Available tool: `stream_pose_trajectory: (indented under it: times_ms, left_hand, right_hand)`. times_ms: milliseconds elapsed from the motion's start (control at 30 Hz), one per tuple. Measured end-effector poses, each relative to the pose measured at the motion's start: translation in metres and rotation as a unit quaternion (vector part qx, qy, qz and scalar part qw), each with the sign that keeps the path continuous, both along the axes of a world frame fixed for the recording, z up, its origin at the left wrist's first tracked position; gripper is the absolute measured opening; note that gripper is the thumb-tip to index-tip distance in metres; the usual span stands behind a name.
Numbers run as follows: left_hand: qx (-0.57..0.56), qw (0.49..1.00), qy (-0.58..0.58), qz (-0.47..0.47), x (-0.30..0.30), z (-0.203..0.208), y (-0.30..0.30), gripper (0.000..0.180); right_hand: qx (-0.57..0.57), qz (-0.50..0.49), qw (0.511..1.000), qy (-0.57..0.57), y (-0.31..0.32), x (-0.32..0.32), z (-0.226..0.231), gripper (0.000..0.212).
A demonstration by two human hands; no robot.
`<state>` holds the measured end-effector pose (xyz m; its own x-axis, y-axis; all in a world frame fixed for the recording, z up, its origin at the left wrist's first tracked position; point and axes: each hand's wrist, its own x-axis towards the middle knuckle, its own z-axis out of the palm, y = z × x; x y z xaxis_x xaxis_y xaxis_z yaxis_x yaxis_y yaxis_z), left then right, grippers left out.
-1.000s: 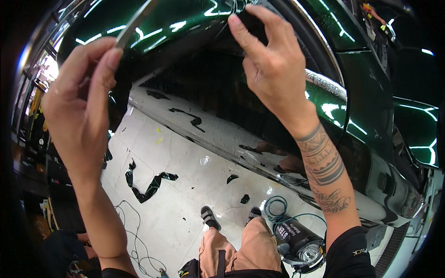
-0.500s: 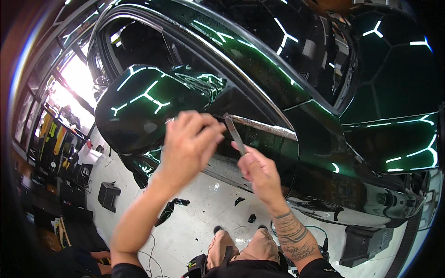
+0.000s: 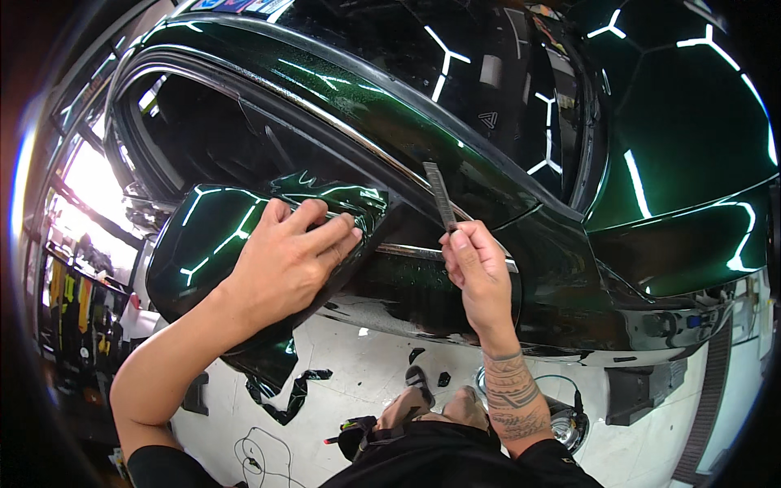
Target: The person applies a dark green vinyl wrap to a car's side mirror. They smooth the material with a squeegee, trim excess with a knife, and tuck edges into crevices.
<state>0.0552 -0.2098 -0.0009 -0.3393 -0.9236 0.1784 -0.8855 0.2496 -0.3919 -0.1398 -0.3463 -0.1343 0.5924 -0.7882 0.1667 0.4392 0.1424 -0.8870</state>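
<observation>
At the far left we see a dark rack hung with tools, then the car's glossy green side mirror. Below the mirror hangs a loose sheet of green film, and near that a crooked dark film strip lies on the pale floor. Our left hand rests over the mirror's inner end, fingers bent onto the crumpled green film there; we cannot tell whether the fingertips pinch it. To the right, our right hand grips a slim metal knife by its lower end between thumb and fingers. The knife points up and slightly left, in front of the window trim and clear of the film. Farther right we see the green hood, with a black step on the floor below.
</observation>
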Motion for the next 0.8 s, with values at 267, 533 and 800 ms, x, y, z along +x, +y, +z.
stream_pose_trajectory:
  times_ms: [267, 533, 800]
  left_hand:
    - [0.008, 1.000, -0.017, -0.015, 0.001, 0.002, -0.002, 0.034]
    - [-0.042, 0.984, 0.122, 0.120, -0.003, 0.019, -0.012, 0.031]
    - [-0.067, 0.937, 0.078, 0.333, -0.023, 0.013, -0.026, 0.077]
  right_hand:
    - [-0.034, -0.031, 0.998, 0.048, 0.012, 0.012, 0.010, 0.030]
    - [-0.048, -0.026, 0.996, 0.063, 0.004, -0.031, -0.001, 0.023]
    - [-0.078, 0.065, 0.993, 0.064, 0.013, -0.029, -0.013, 0.024]
